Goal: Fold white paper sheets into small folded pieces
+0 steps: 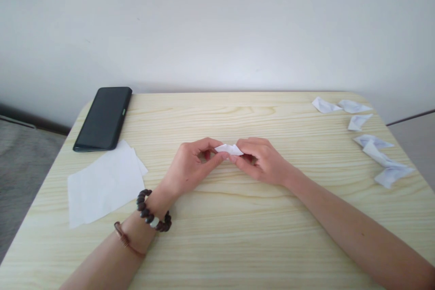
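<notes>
Between my two hands, over the middle of the table, is a small piece of folded white paper with pointed ends. My left hand pinches its left end between thumb and fingers. At the other end, my right hand grips it the same way, and the two thumb tips nearly meet along its near edge. Part of the paper is hidden behind my fingers. A dark bead bracelet and a thin brown band circle my left wrist.
Flat white paper sheets lie overlapping at the left, just below a black phone. Several folded paper pieces are scattered along the right edge of the wooden table. A white wall rises behind the far edge.
</notes>
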{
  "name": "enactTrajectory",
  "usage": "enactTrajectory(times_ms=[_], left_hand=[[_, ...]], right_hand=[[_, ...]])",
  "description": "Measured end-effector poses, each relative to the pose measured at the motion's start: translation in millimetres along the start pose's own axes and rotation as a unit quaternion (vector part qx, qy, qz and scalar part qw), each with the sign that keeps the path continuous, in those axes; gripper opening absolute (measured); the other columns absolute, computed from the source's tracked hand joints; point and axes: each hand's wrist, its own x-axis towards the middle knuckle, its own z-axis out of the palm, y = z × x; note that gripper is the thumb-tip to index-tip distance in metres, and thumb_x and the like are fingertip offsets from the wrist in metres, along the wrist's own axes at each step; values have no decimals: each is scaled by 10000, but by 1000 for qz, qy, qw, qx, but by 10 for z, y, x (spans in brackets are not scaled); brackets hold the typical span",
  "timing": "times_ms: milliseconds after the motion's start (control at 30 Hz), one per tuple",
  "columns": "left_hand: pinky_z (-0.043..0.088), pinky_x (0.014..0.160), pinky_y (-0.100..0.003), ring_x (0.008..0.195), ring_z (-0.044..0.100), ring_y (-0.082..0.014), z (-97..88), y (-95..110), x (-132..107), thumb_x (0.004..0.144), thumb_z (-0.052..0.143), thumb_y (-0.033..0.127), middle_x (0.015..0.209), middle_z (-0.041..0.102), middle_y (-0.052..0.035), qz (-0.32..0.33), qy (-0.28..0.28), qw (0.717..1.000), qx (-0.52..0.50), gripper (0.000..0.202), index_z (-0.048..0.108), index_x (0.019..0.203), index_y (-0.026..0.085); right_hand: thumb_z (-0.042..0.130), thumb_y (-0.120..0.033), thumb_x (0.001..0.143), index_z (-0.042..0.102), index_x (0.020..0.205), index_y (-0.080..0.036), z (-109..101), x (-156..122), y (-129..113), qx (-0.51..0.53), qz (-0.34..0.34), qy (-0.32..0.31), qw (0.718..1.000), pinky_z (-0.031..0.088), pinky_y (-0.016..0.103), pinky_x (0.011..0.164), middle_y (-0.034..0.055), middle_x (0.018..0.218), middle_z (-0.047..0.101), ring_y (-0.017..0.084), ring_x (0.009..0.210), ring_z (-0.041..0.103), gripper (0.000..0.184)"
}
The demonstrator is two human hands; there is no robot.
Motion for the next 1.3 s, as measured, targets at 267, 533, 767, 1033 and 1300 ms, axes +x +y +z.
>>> enactTrajectory(times_ms=[267,533,767,1033,1300], left_hand=[[429,619,-239,681,588,-133,13,65,7,863,602,369,786,706,-12,6,1,1000,-1,223,716,885,178],[403,609,-240,657,548,-117,25,124,2,878,576,318,745,672,-9,52,-22,997,59,203,697,824,165],[419,642,-239,676,560,-112,32,85,-10,881,581,317,754,675,9,45,-15,998,32,170,664,841,175],[444,651,-250,704,600,-131,42,84,-15,882,574,320,785,693,-4,22,-7,999,28,182,675,856,171],[446,619,-252,678,589,-138,70,87,-9,875,571,345,749,686,-7,3,9,999,39,208,668,831,167]], right_hand=[[535,-194,859,423,651,-183,-32,-2,-7,23,24,-3,999,267,222,547,-51,576,416,76,545,368,237],[442,-231,934,521,733,-168,-41,-10,5,47,27,-11,998,310,229,589,-26,640,481,87,594,425,225],[451,-260,950,559,782,-165,-56,-4,2,45,17,-22,999,313,227,592,-28,643,497,85,594,429,222],[472,-213,929,559,761,-164,-27,-3,12,16,-4,-7,1000,309,220,581,-35,619,483,81,578,412,195],[461,-217,923,553,741,-167,-27,-10,-12,38,22,1,999,308,211,555,-37,611,495,75,556,423,210]])
